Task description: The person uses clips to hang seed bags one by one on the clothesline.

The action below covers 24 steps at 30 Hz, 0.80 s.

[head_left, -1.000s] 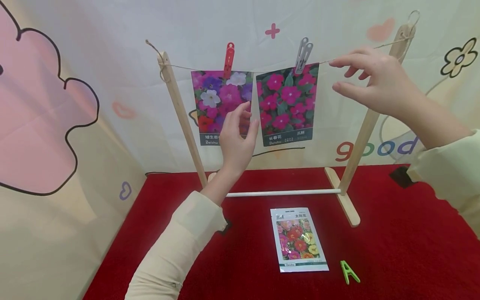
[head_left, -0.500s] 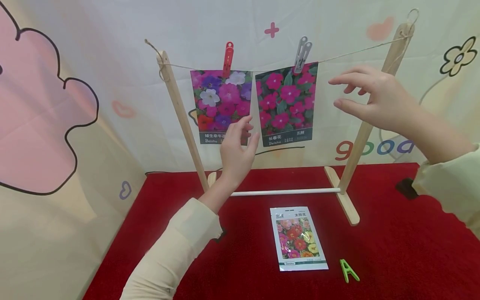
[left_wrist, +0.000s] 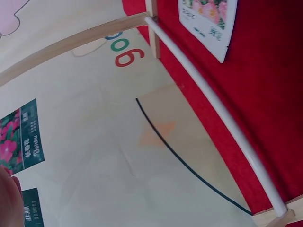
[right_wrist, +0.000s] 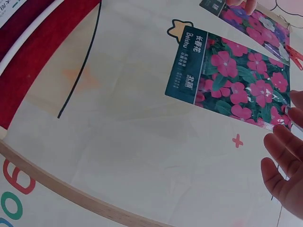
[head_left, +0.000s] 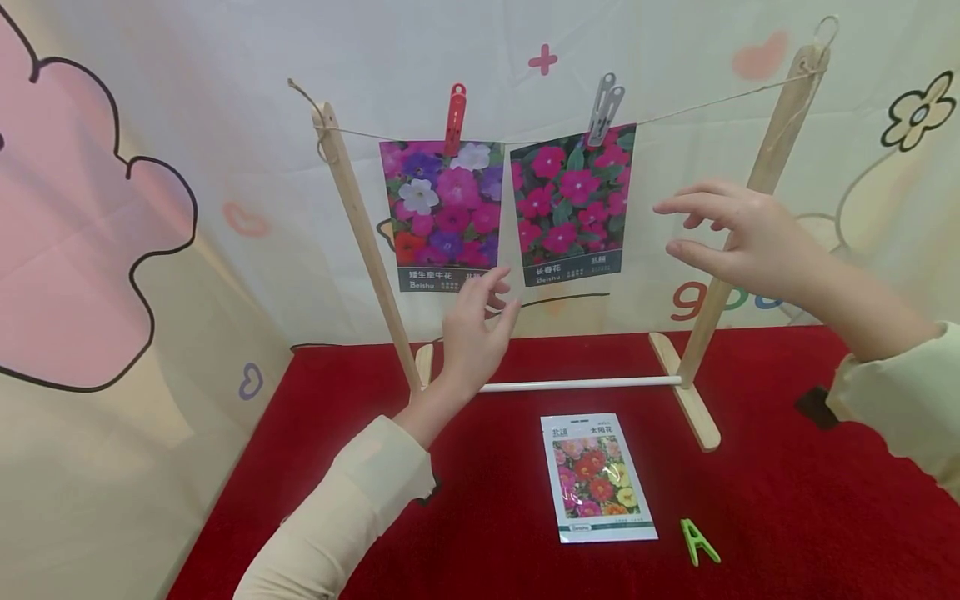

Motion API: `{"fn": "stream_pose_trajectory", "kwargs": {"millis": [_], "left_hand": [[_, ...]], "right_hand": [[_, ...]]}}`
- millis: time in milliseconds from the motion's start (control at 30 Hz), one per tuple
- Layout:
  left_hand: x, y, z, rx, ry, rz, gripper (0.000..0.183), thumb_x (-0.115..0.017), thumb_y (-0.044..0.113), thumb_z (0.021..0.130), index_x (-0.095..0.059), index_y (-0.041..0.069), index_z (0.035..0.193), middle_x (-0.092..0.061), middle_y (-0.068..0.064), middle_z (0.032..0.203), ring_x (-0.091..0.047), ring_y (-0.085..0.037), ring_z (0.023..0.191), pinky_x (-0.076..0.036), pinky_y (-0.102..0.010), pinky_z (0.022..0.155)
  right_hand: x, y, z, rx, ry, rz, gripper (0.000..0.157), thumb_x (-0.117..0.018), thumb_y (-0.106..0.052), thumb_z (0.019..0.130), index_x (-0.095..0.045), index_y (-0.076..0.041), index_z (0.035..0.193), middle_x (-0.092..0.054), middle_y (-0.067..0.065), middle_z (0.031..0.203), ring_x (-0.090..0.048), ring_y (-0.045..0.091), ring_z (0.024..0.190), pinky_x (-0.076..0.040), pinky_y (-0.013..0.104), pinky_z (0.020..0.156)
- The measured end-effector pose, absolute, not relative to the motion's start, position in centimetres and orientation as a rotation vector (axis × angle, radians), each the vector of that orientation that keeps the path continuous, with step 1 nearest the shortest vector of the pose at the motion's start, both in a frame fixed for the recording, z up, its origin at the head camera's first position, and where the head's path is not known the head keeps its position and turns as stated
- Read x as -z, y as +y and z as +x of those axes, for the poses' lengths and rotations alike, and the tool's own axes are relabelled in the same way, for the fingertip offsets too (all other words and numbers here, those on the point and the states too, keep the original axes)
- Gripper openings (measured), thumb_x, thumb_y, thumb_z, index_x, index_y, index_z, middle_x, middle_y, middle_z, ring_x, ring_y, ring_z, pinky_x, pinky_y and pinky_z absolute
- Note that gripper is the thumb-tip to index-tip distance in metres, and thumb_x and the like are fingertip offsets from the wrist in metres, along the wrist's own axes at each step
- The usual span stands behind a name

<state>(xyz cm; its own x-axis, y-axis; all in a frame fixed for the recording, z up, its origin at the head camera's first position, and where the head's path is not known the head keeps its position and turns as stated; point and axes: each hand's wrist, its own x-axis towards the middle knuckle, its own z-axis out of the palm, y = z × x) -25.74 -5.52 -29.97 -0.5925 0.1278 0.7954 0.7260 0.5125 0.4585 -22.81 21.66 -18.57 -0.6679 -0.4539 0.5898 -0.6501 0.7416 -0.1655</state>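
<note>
Left hand (head_left: 474,329): released, its fingers loosely bent around nothing, it hovers at the lower right corner of a mixed-flower packet (head_left: 442,208); whether a fingertip touches the packet cannot be told.
Right hand (head_left: 731,237): also released, thumb and fingers parted, it hangs in the air to the right of a pink-flower packet (head_left: 573,200), partly covering the right post (head_left: 765,167) in the head view.
Hanging packets: the two hang side by side from a string (head_left: 697,107), a narrow gap between them; a red clip (head_left: 455,121) pins the mixed-flower one by its top edge, a gray clip (head_left: 612,112) the pink-flower one, which tilts slightly.
Wooden stand: the string runs from the left post (head_left: 367,242) up to the right one, and a white rod (head_left: 585,384) joins them near the base.
Red cloth (head_left: 787,500): a white-bordered packet (head_left: 600,479) lies face up in front of the rod, with a green clip (head_left: 698,542) just beside its lower right corner.
Backdrop (head_left: 300,50): pale fabric carries cartoon hearts, a flower and colored lettering, partly hidden by the right arm.
</note>
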Motion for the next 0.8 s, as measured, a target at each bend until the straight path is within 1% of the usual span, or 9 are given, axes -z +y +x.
{"fn": "stream_pose_trajectory", "kwargs": {"millis": [67,233,300,533,633,800], "left_hand": [[30.3,-5.6,-25.6,1.061,-2.045,-0.702,0.037,-0.059,0.009,0.082,-0.051,0.004,0.118,-0.058,-0.01,0.093,-0.059,-0.017,0.077,-0.051,-0.026,0.067],[31.2,-5.8,-25.5,1.04,-2.064,-0.72,0.037,-0.059,0.01,0.082,-0.051,0.004,0.118,-0.059,-0.009,0.093,-0.059,-0.016,0.075,-0.05,-0.025,0.065],[31.6,-5.9,-25.5,1.026,-2.081,-0.726,0.037,-0.059,0.011,0.083,-0.051,0.005,0.119,-0.059,-0.009,0.093,-0.059,-0.015,0.075,-0.05,-0.023,0.065],[32.9,-6.2,-25.3,1.016,-2.131,-0.746,0.038,-0.06,0.011,0.082,-0.05,0.006,0.119,-0.058,-0.007,0.094,-0.057,-0.013,0.072,-0.051,-0.027,0.062],[33.3,-6.2,-25.1,0.992,-2.16,-0.74,0.038,-0.06,0.012,0.083,-0.051,0.007,0.119,-0.058,-0.005,0.093,-0.057,-0.011,0.07,-0.049,-0.022,0.059],[33.9,-6.4,-24.9,0.985,-2.198,-0.737,0.039,-0.06,0.014,0.082,-0.05,0.009,0.12,-0.058,-0.004,0.092,-0.055,-0.01,0.068,-0.046,-0.019,0.056]], "right_hand": [[18.9,21.7,-22.8,-0.516,-2.431,0.836,0.045,-0.068,-0.005,0.074,-0.056,-0.008,0.117,-0.056,0.01,0.108,-0.047,0.013,0.085,-0.04,0.008,0.052],[19.7,22.0,-22.7,-0.545,-2.445,0.86,0.045,-0.067,-0.004,0.074,-0.056,-0.008,0.117,-0.055,0.009,0.108,-0.042,-0.001,0.085,-0.041,0.01,0.051],[20.1,22.0,-22.7,-0.544,-2.436,0.881,0.044,-0.068,-0.004,0.073,-0.056,-0.007,0.116,-0.055,0.008,0.107,-0.041,-0.004,0.085,-0.041,0.01,0.052],[21.4,22.3,-22.5,-0.542,-2.438,0.929,0.045,-0.069,-0.003,0.071,-0.057,-0.006,0.114,-0.055,0.008,0.105,-0.042,-0.004,0.084,-0.042,0.011,0.053],[21.9,22.4,-22.4,-0.535,-2.437,0.942,0.047,-0.07,-0.002,0.069,-0.057,-0.006,0.114,-0.055,0.008,0.104,-0.042,-0.003,0.084,-0.043,0.011,0.053],[22.5,22.4,-22.4,-0.541,-2.444,0.945,0.046,-0.07,-0.001,0.07,-0.057,-0.005,0.113,-0.056,0.007,0.1,-0.043,-0.006,0.079,-0.043,0.01,0.053]]}}
